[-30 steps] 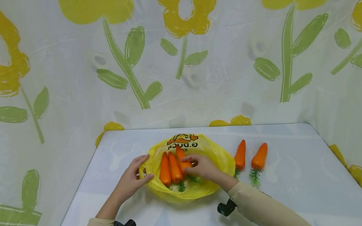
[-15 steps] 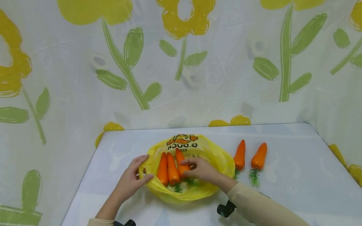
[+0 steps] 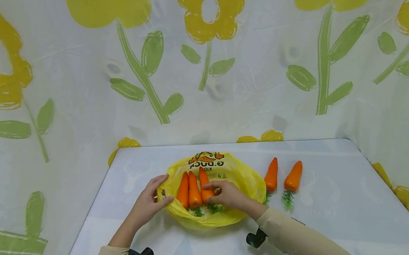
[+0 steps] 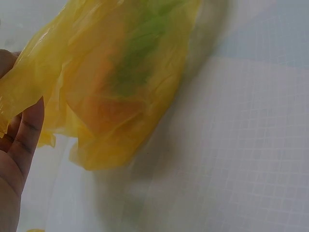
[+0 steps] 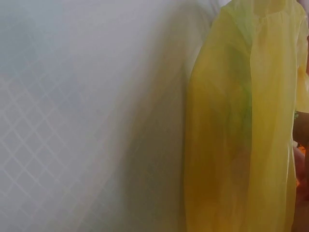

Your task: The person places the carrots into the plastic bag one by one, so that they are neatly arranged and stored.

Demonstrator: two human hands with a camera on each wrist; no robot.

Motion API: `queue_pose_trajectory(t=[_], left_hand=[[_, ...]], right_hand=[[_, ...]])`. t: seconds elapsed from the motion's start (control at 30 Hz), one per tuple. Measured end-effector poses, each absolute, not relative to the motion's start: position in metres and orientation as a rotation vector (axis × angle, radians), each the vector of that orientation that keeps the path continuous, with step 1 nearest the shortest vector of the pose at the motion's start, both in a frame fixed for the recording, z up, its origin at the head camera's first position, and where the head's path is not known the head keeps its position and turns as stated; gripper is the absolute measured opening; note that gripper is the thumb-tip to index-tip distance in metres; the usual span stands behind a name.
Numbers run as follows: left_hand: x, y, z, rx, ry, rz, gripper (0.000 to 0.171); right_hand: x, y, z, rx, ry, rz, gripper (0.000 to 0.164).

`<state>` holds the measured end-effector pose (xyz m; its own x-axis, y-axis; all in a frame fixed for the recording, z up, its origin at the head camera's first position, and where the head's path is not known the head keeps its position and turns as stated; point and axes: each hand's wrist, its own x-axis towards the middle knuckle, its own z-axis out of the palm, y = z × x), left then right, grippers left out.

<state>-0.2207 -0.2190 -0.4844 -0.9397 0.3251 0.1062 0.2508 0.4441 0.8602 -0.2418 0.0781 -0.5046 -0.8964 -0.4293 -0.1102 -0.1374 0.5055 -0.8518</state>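
A yellow plastic bag (image 3: 246, 178) with a printed duck logo lies on the table, its mouth spread open. My left hand (image 3: 149, 201) grips its left rim between thumb and fingers. Inside are a left carrot (image 3: 183, 192) and a middle carrot (image 3: 194, 191), side by side with tips pointing away. My right hand (image 3: 231, 193) reaches over the near rim and holds a third carrot (image 3: 204, 177) just right of them. Green tops (image 3: 198, 211) show at their near ends. In the right wrist view the bag's wall (image 5: 227, 145) hides most of that hand.
To the right of the bag, two more carrots with green tops lie on the table: a nearer-to-bag carrot (image 3: 271, 175) and an outer carrot (image 3: 293, 176). A flower-printed curtain (image 3: 252, 71) surrounds the white and pale blue table (image 3: 343, 194).
The right hand has shifted the third carrot slightly left and down, against the other two, which have slid a little left. The left hand stays on the rim.
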Motion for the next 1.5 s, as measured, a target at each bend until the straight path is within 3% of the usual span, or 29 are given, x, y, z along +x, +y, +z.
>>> queue_pose_trajectory(t=[1.5], left_hand=[[-0.218,-0.219,-0.482,0.517,2.594,1.542,0.073]], right_hand=[[-0.233,0.09,-0.487,-0.475,2.501,-1.36,0.041]])
